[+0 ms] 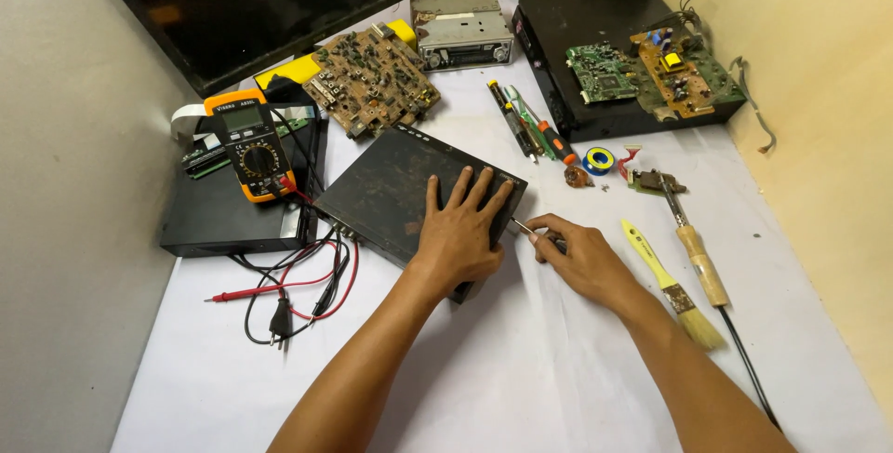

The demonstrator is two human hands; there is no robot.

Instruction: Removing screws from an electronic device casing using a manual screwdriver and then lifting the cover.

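Observation:
My left hand (458, 230) lies flat, fingers spread, on top of a dark, worn metal box (391, 183) set at an angle on the white table (521, 360). Just to the right, my right hand (579, 253) is closed around a screwdriver (526, 228). Its thin metal shaft points left and meets the box's right side. The handle is mostly hidden inside the fist.
An orange multimeter (253, 148) with red and black leads (298, 286) sits on a black unit at left. A brown circuit board (372, 79), car stereo (462, 33), open black case with green boards (642, 72), screwdrivers (530, 127), solder reel (598, 160), soldering iron (699, 262) and yellow brush (674, 290) surround the box.

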